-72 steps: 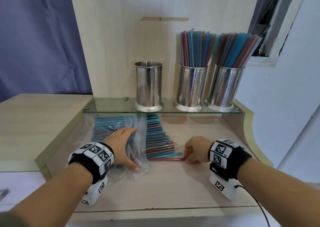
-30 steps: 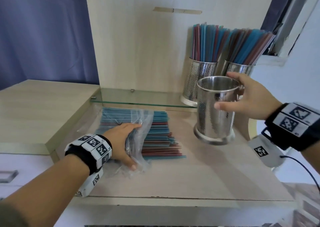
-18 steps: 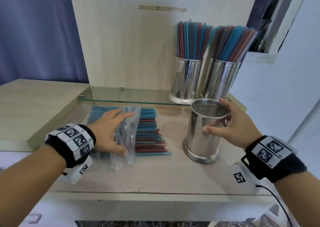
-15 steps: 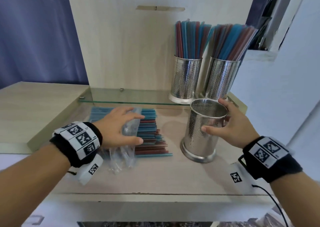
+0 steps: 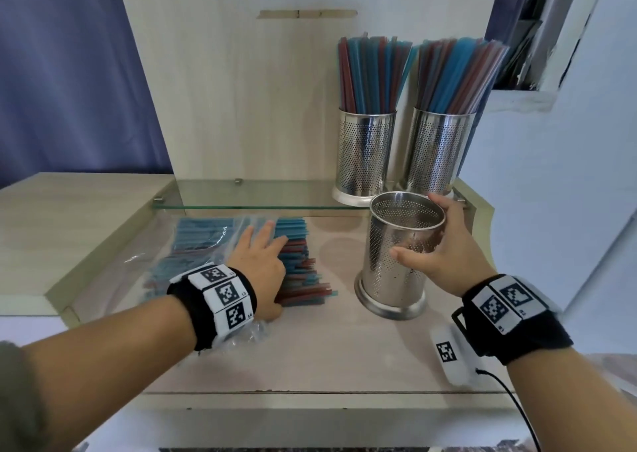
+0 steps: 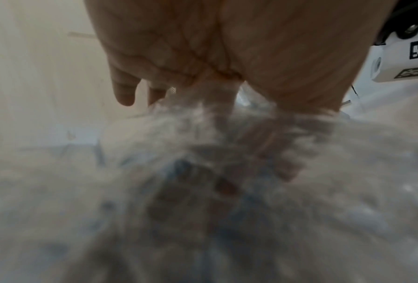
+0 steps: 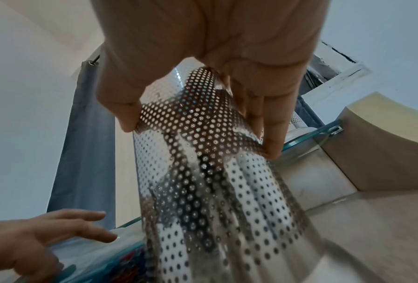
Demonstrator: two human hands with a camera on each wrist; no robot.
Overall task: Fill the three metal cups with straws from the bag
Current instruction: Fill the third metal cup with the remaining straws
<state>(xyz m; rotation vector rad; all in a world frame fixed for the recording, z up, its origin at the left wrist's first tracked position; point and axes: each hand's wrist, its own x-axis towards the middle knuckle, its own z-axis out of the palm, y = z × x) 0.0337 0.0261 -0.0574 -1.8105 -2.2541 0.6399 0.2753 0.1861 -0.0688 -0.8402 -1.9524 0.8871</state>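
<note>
Left hand (image 5: pixel 259 269): laid flat with fingers spread on the loose straws (image 5: pixel 303 279) poking out of the clear plastic bag (image 5: pixel 193 241), nothing gripped.
Right hand (image 5: pixel 437 251): wrapped round the upper wall of the empty perforated metal cup (image 5: pixel 396 269), which is stood upright on the wooden counter (image 5: pixel 327 355).
Glass shelf (image 5: pixel 262 195) behind: two straw-filled cups (image 5: pixel 365 155) are parked side by side on its right end.

No words or numbers can be read. The wrist bands (image 5: pixel 220 293) carry only black-and-white square code marks, and the tiny letters beside them are too small to make out.
</note>
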